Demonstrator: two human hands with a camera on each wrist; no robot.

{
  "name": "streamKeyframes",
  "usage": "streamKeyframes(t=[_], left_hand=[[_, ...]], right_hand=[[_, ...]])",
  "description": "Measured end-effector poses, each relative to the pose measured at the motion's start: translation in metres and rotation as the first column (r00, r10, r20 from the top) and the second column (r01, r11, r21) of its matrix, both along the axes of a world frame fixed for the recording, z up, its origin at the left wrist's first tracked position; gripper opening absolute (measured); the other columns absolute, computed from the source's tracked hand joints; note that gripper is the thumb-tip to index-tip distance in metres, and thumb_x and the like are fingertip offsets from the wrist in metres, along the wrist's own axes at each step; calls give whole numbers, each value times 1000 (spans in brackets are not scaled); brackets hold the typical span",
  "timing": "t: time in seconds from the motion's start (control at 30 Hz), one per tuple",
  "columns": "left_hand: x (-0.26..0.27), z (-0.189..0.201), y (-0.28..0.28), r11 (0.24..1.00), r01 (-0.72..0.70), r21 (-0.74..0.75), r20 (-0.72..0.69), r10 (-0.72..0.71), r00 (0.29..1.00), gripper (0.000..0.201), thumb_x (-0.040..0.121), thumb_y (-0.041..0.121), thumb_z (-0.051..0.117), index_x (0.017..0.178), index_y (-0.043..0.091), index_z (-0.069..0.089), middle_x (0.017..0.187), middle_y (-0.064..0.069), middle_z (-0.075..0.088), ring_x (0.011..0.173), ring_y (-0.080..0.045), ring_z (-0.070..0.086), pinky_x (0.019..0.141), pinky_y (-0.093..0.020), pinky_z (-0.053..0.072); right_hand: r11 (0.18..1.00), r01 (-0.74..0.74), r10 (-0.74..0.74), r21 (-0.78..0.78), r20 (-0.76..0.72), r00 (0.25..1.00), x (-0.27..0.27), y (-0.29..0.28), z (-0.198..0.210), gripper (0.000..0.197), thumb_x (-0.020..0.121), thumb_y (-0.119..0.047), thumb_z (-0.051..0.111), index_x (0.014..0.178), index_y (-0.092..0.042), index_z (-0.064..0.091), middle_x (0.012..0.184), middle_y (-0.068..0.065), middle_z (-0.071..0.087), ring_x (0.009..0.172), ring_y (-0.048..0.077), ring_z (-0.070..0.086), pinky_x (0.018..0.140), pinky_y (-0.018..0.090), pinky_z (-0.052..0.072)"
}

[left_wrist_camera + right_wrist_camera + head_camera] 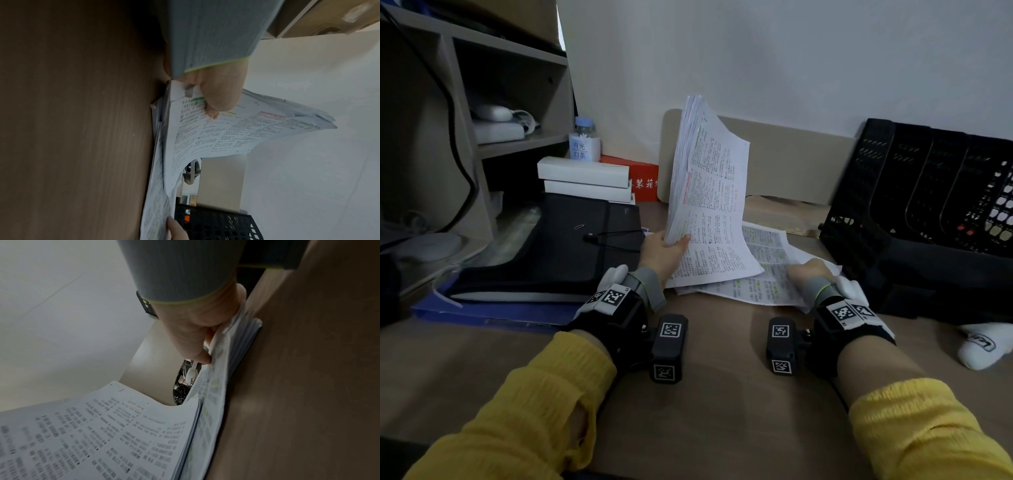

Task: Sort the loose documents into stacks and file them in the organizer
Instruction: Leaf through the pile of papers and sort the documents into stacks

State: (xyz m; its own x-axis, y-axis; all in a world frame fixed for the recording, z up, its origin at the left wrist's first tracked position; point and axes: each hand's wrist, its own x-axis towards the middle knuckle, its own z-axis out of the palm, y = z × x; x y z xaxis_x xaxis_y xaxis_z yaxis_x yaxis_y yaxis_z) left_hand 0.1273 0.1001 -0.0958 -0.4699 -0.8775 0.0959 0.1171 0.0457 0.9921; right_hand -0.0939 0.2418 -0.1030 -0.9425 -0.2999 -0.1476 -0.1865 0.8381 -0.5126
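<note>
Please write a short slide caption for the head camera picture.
Left hand lifts a sheaf of printed pages upright while right hand grips the pages on the desk.

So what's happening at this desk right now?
A person is sorting printed pages on the desk. The left hand grips a thick sheaf of pages, lifted up on edge. The right hand rests on a smaller pile of pages lying flat, thumb against its edge in the right wrist view. The black organizer stands to the right; no pages visible in it.
</note>
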Motion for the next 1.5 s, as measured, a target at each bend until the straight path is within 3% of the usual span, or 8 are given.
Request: streamKeyframes(t=[0.1, 0.17, 0.43, 0.63, 0.93, 1.07, 1.33, 1.5], left_hand=[[0, -1, 0, 1000, -2, -4, 0, 2, 1000, 33, 92, 17, 64, 122, 4, 62, 113, -12, 68, 97, -26, 66, 87, -39, 55], [0, -1, 0, 1000, -2, -1, 2, 2, 1000, 33, 92, 17, 64, 121, 4, 62, 111, -11, 68, 96, -25, 66, 86, -38, 55], [0, -1, 0, 1000, -17, 25, -20, 18, 1000, 31, 92, 17, 63, 120, 3, 62, 102, -8, 67, 93, -24, 65, 87, -38, 55], [-1, -1, -2, 998, -35, 48, -15, 36, 999, 31, 92, 17, 63, 120, 3, 63, 101, -7, 67, 100, -29, 67, 90, -45, 55], [-2, -2, -4, 997, -64, 41, 21, 63, 998, 29, 92, 19, 63, 118, 5, 64, 110, -11, 68, 101, -29, 66, 91, -46, 54], [-1, -2, -4, 997, -68, 44, 27, 67, 997, 29, 92, 20, 63, 118, 7, 64, 109, -10, 69, 101, -28, 67, 91, -46, 55], [-1, -1, -4, 996, -71, 54, 17, 70, 997, 32, 92, 18, 62, 122, 5, 62, 116, -12, 67, 104, -28, 65, 93, -45, 53], [-1, -2, -4, 995, -68, 79, -18, 70, 997, 36, 92, 16, 62, 126, 1, 59, 120, -15, 65, 104, -29, 64, 92, -41, 53]], right_hand=[[992, -16, 16, -126, -5, 1000, 30, 7, 20, 38, 79, -36, 52, 97, -4, 63, 93, 15, 66, 83, 34, 63, 73, 30, 48], [975, -18, 13, -220, -23, 1000, 33, 7, 21, 30, 89, -25, 51, 103, -1, 62, 104, 18, 65, 91, 34, 61, 70, 31, 42], [818, 44, -189, -574, -196, 962, 25, 10, 12, 20, 93, -13, 44, 105, -7, 59, 103, 18, 64, 100, 38, 59, 79, 39, 46], [651, 134, -392, -748, -180, 902, 24, 18, 14, 24, 100, -24, 36, 109, -7, 50, 102, 21, 62, 85, 37, 58, 68, 35, 38], [621, 176, -397, -764, -113, 911, 21, 17, 11, 27, 103, -28, 29, 119, -10, 41, 92, 19, 58, 80, 38, 59, 67, 42, 43], [594, 183, -400, -784, -90, 912, 23, 19, 12, 29, 103, -29, 28, 122, -11, 40, 101, 21, 61, 75, 32, 54, 68, 40, 43], [405, 107, -399, -908, -71, 914, 32, 30, 25, 31, 103, -22, 28, 128, -7, 40, 100, 11, 55, 81, 24, 53, 63, 23, 34], [199, 173, -318, -965, 103, 942, 45, 17, 41, 31, 101, -22, 30, 130, -16, 39, 103, 6, 52, 87, 24, 52, 76, 32, 40]])
